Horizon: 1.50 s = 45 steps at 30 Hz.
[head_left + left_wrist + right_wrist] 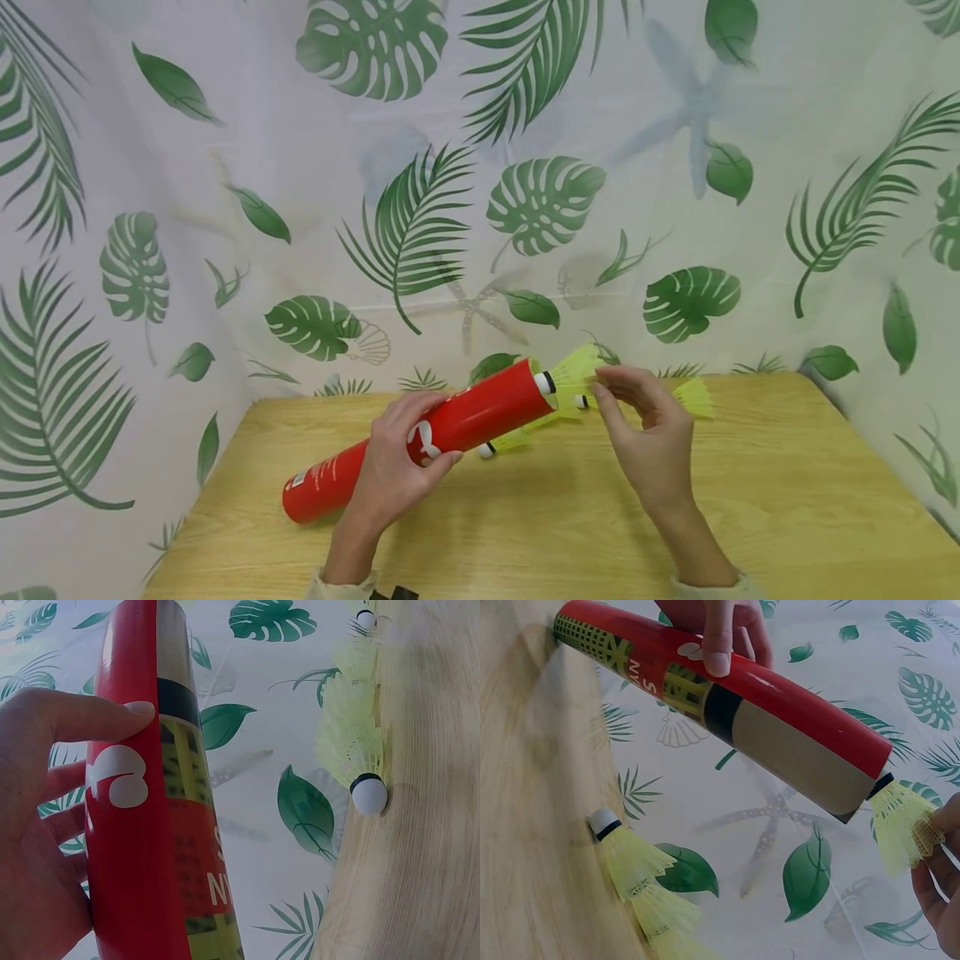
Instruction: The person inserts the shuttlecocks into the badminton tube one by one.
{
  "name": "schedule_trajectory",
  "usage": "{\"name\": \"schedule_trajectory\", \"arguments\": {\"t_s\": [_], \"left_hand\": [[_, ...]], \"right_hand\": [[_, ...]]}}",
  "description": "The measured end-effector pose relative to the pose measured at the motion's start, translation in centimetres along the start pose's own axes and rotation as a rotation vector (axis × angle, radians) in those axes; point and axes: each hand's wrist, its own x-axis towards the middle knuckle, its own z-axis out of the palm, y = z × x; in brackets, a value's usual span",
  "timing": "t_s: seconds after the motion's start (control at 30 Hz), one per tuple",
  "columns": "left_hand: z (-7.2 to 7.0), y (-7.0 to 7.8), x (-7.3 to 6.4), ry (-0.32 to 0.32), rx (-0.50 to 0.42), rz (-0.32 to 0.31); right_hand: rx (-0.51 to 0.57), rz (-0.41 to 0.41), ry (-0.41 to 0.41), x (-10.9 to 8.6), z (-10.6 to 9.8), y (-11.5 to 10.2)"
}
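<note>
My left hand (401,454) grips a red shuttlecock tube (487,408) around its middle, tilted with its mouth up and to the right. By its yellow skirt, my right hand (648,437) pinches a shuttlecock (573,371). That shuttlecock's white cork with a dark band is at the tube's mouth, pointing inward. How far it is inside cannot be told. Behind the tube, more yellow shuttlecocks (634,859) lie nested in a row on the table. In the left wrist view, the thumb presses the tube's red side beside a white logo.
The wooden table (600,517) meets a white leaf-print cloth (465,208) along its back edge. Another shuttlecock skirt (693,397) shows behind the right hand. A small black object (403,593) sits by the left sleeve at the bottom.
</note>
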Motion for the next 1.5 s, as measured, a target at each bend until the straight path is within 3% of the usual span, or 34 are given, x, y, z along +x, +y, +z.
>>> {"name": "schedule_trajectory", "arguments": {"t_s": [0.4,0.97,1.5], "left_hand": [[0.3,0.1,-0.2,-0.007,0.022,-0.002],[0.4,0.4,-0.1,-0.011,0.012,0.001],[0.5,0.4,-0.1,-0.014,0.01,0.005]], "right_hand": [[-0.029,-0.016,-0.049,-1.0,1.6,0.3],[0.003,0.022,-0.168,-0.8,1.5,-0.2],[0.121,0.077,-0.283,-1.0,1.6,-0.4]]}}
